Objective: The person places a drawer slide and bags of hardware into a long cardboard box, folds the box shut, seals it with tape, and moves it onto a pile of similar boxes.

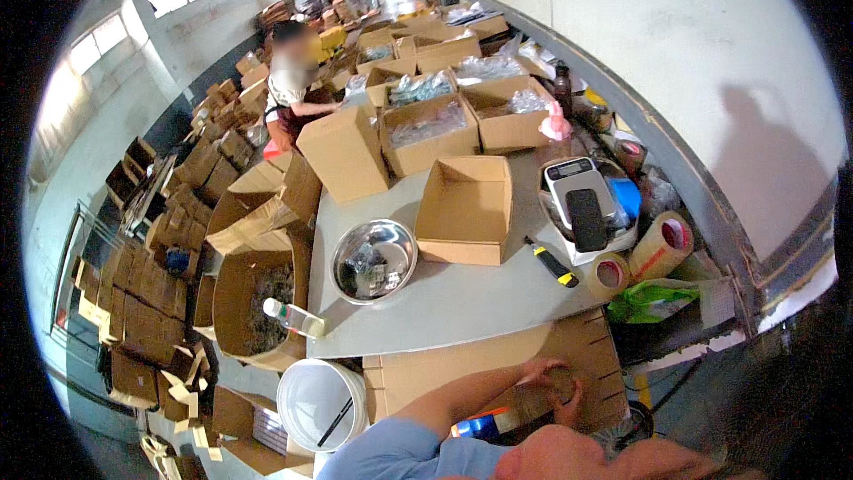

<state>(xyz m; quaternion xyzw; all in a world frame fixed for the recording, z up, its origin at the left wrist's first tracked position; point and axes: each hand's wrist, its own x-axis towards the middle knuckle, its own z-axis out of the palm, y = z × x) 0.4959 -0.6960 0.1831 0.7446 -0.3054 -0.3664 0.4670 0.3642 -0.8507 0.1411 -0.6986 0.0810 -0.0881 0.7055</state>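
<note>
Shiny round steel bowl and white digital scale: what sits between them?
An open brown rectangular cardboard box on the grey tabletop; the head view shows it.

Cardboard point(480, 342) lies below the left hand point(537, 372) and right hand point(570, 404), a bucket point(306, 396) to their left; ahead, on the table point(471, 298), a bowl point(398, 253), box point(462, 251) and knife point(551, 264).

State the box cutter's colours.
Box cutter: black and yellow. Seen best in the head view, the only one.

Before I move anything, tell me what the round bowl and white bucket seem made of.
Round bowl: likely polished metal, perhaps stainless steel, judging by its silvery, mirror-like highlights. White bucket: probably plastic; its smooth, pale wall shows no metallic glints.
</note>
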